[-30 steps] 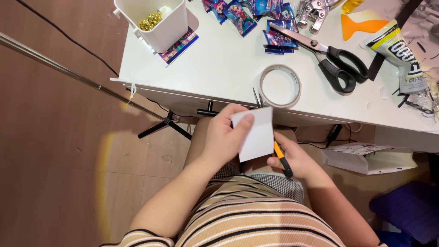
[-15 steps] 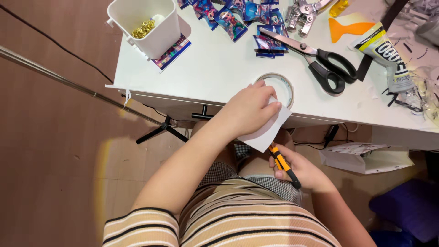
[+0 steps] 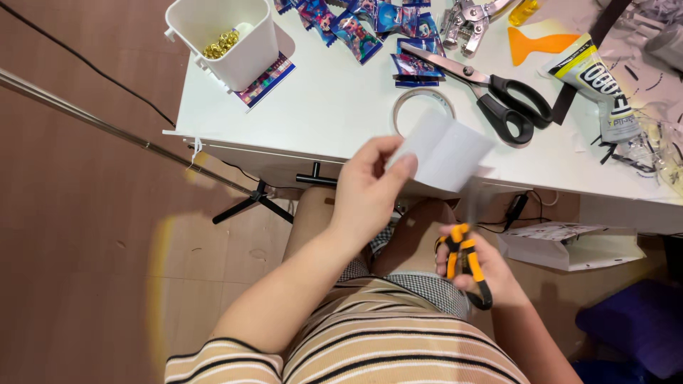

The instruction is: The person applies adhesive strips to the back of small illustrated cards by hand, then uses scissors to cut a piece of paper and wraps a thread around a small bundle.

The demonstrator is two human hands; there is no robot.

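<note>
- Your left hand (image 3: 366,188) pinches a white paper sheet (image 3: 445,149) at the desk (image 3: 334,114) edge.
- Your right hand (image 3: 484,274) fingers wrap orange-handled pliers (image 3: 466,259) over your lap.

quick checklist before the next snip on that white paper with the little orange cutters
1. Paper gripped: ok. The left hand pinches the white paper at its lower left edge.
2. Tool in hand: ok. The right hand wraps the handles of the orange-and-black cutters.
3. Blades at the paper: cannot tell. The cutter tips are blurred just below the sheet.
4. Left fingers away from the blades: ok. They sit at the sheet's left side, the cutters come up on the right.
5. Paper steady: not ok. It is blurred in mid-air, above the table edge.
6. Tape ring out of the way: ok, it lies behind the sheet.
</note>
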